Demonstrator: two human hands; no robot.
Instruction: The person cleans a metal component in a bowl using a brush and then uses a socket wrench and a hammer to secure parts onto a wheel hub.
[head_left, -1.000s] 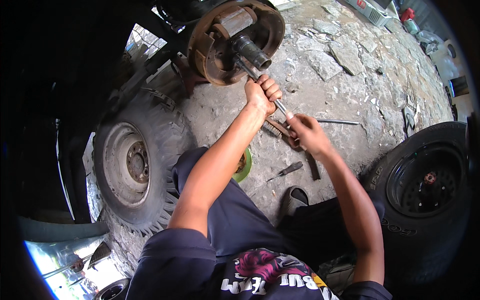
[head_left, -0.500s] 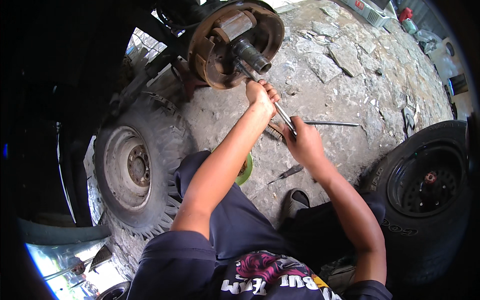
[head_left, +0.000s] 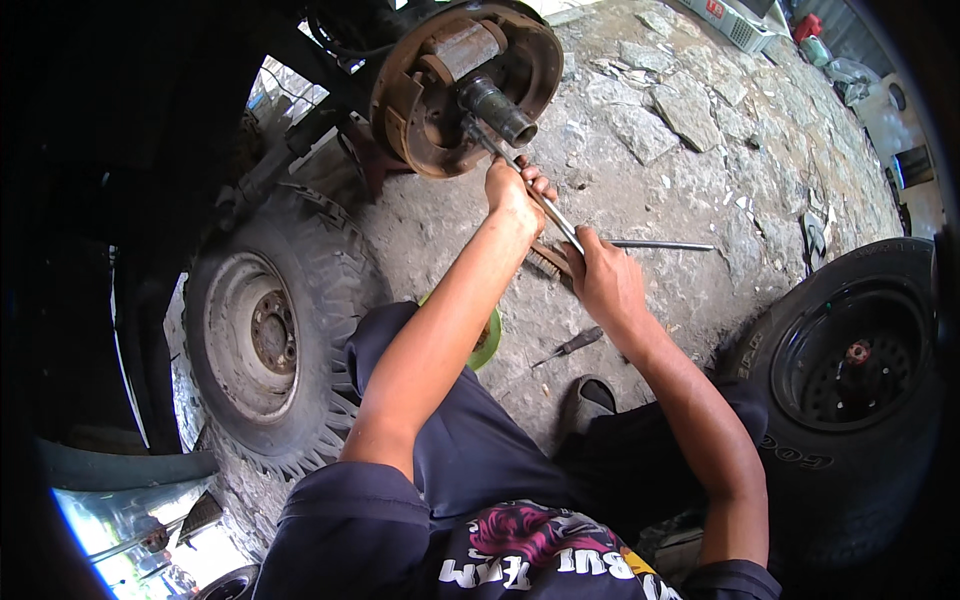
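A long silvery metal bar [head_left: 562,223] slants from the rusty brake backing plate [head_left: 398,110] down toward me. Its far end meets the plate just below the stubby spindle [head_left: 497,112]; exactly how it seats there is hard to make out. My left hand [head_left: 514,190] is closed around the bar's upper part, close under the plate, with its fingers curled over. Lower down, my right hand [head_left: 607,280] grips the near end and hides its tip. A wooden-handled wire brush [head_left: 546,262] lies on the ground behind and between my hands.
Left stands a knobby tyre on a pale rim [head_left: 250,335]; right, a tyre with a black rim [head_left: 850,350]. A thin dark rod [head_left: 665,245], a screwdriver [head_left: 572,345] and a green round container [head_left: 488,340] are on the rough stone ground. A pale crate [head_left: 740,25] sits far right.
The bar and my right hand have shifted slightly up and left. Both hands keep their hold on the bar, and the view itself has drifted a little.
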